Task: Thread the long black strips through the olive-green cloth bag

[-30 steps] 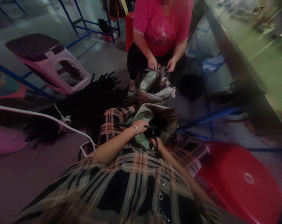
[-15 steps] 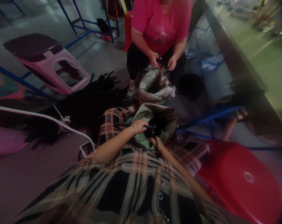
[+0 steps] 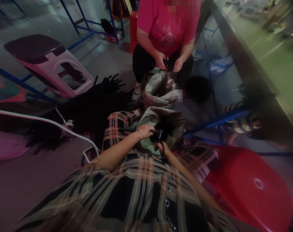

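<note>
My left hand [image 3: 146,131] is closed around a thin black tube [image 3: 127,130], whose end sticks out to the right past my fingers. In my right hand [image 3: 162,148] is a pair of scissors [image 3: 160,136], its dark handle loop round my fingers and its blades pointing up at the tube's end. Both hands are over an open greenish sack [image 3: 176,137] between my knees. Dark pieces lie inside the sack, too dim to make out singly. To the left on the floor lies a large tied bundle of long black tubes [image 3: 95,100].
Across from me sits a co-worker in a pink shirt [image 3: 167,29], hands over a pale sack [image 3: 151,91]. A pink stool [image 3: 74,77] is at left, a red stool [image 3: 253,183] at right. A white bent rod [image 3: 52,122] crosses by my left arm. A long table [image 3: 253,71] runs along the right.
The scissor blades have shifted slightly at the tube's end; my left hand stays nearly still. The co-worker's hands moved a little. Under the table at right, a striped shape has come into view.
</note>
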`<act>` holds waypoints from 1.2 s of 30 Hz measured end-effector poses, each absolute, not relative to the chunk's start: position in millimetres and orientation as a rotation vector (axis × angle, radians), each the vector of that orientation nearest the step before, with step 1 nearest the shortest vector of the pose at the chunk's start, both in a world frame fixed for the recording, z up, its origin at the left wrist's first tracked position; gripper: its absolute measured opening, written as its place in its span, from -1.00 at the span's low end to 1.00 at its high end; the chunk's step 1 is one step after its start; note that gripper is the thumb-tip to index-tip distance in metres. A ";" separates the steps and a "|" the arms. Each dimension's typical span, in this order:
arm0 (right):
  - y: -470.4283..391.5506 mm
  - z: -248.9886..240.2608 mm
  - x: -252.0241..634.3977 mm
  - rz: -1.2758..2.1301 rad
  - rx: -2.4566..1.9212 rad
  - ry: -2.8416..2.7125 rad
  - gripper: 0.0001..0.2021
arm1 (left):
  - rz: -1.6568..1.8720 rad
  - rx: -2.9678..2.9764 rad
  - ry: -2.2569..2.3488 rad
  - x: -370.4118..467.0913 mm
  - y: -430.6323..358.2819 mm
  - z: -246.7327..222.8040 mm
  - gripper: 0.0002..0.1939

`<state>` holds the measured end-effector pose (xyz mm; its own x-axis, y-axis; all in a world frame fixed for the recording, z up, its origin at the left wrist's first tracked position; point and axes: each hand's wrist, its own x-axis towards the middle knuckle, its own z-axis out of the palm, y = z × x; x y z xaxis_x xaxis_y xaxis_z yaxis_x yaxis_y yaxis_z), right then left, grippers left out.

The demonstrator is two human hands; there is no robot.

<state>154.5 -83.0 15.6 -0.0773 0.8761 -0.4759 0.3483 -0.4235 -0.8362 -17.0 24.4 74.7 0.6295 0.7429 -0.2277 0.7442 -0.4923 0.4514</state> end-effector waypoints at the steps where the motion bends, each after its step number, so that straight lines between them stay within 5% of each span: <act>1: -83.2 16.4 154.6 1.511 -1.746 -1.318 -0.83 | 0.004 2.342 1.159 -17.0 24.7 75.2 -0.67; 36: -85.0 24.4 155.2 1.476 -1.767 -1.266 -0.77 | 0.029 2.347 1.139 -28.8 29.8 75.2 -0.66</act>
<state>155.2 -85.0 24.4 -0.0249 0.8824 -0.4698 0.3301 -0.4363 -0.8371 -28.8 29.8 75.2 0.6448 0.7368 -0.2035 0.7257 -0.5064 0.4658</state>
